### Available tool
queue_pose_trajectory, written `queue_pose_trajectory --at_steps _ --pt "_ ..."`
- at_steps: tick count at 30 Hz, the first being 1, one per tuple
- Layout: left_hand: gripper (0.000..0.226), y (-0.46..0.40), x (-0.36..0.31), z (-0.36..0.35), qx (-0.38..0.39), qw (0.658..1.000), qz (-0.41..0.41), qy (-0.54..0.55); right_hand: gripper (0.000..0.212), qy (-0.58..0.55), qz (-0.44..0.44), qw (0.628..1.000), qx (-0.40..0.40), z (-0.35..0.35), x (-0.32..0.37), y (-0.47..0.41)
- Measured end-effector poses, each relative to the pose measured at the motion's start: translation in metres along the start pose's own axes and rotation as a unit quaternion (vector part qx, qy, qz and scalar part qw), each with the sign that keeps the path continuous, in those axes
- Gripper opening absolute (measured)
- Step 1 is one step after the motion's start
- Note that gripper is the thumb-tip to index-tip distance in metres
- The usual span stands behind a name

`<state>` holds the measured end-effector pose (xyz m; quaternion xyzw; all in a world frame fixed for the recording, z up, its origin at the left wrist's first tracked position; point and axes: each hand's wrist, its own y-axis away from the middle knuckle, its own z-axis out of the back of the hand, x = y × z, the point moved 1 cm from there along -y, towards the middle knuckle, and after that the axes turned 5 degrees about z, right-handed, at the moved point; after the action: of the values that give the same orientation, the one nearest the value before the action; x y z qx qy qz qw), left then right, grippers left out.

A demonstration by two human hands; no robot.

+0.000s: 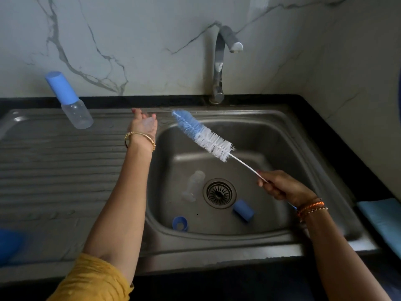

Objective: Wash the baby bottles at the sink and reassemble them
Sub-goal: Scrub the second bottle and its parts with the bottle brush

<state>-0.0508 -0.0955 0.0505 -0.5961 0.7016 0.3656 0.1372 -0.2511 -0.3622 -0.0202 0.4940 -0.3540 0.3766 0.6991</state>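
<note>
My left hand [142, 124] is raised over the sink's back-left rim and cups a small clear teat [151, 122] in its curled fingers. My right hand [280, 189] grips the thin handle of a bottle brush. Its blue and white bristle head [201, 134] points up and left over the basin, close to my left hand. In the steel sink [271, 135] a clear bottle body [193, 185] lies beside the drain [219, 193]. A blue cap [243, 210] and a blue collar ring [180, 223] lie nearer the front. A capped bottle [69, 101] stands on the drainboard [54, 161].
The tap [219, 61] rises behind the basin with its spout turned right; no water runs. A light blue cloth [384, 220] lies on the black counter at the right. A blurred blue object [8, 244] sits at the near left edge.
</note>
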Motion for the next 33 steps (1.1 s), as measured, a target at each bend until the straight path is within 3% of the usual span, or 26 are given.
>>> queue_pose_trajectory --at_steps 2,4,8,9,11,14,15,17,18,19,21,30,31,33 --pt "0.031 0.008 0.016 -0.002 0.028 0.998 0.026 -0.045 0.04 0.001 0.049 0.999 -0.016 -0.001 0.003 0.001" --pt "0.027 0.017 0.041 0.0 0.051 0.983 0.054 -0.166 0.04 0.0 0.081 0.996 -0.03 -0.002 0.006 0.001" --pt "0.038 0.034 0.101 0.025 0.067 0.914 0.102 -0.387 0.033 0.003 0.107 0.989 -0.106 0.005 0.006 0.0" --pt "0.039 0.039 0.116 0.03 0.083 0.882 0.115 -0.449 0.03 -0.007 0.115 0.986 -0.123 0.007 0.006 -0.001" --pt "0.035 0.05 0.152 0.043 0.118 0.782 0.16 -0.591 0.026 -0.019 0.128 0.979 -0.155 0.011 0.005 -0.004" --pt "0.011 0.062 0.186 0.066 0.179 0.682 0.216 -0.675 0.023 -0.007 0.15 0.972 -0.18 0.009 0.005 -0.01" --pt "0.01 0.061 0.188 0.069 0.185 0.634 0.219 -0.718 0.024 0.008 0.157 0.97 -0.186 0.008 0.005 -0.013" --pt "0.033 0.057 0.187 0.076 0.21 0.549 0.145 -0.796 0.027 0.065 0.167 0.967 -0.183 0.008 0.004 -0.017" --pt "0.034 0.056 0.182 0.077 0.212 0.526 0.157 -0.808 0.027 0.096 0.166 0.966 -0.174 0.009 0.003 -0.017" --pt "0.032 0.053 0.183 0.077 0.233 0.477 0.137 -0.836 0.025 0.125 0.162 0.964 -0.17 0.01 0.002 -0.017" --pt "0.03 0.048 0.183 0.077 0.25 0.433 0.101 -0.86 0.021 0.174 0.151 0.958 -0.171 0.013 0.002 -0.016" --pt "0.042 0.048 0.189 0.088 0.273 0.296 0.046 -0.914 0.024 0.256 0.126 0.94 -0.186 0.014 0.005 -0.011" --pt "0.042 0.048 0.188 0.088 0.28 0.294 0.048 -0.913 0.024 0.256 0.126 0.94 -0.188 0.014 0.004 -0.011" --pt "0.039 0.05 0.187 0.086 0.285 0.321 0.046 -0.902 0.023 0.256 0.125 0.939 -0.19 0.013 0.004 -0.01"
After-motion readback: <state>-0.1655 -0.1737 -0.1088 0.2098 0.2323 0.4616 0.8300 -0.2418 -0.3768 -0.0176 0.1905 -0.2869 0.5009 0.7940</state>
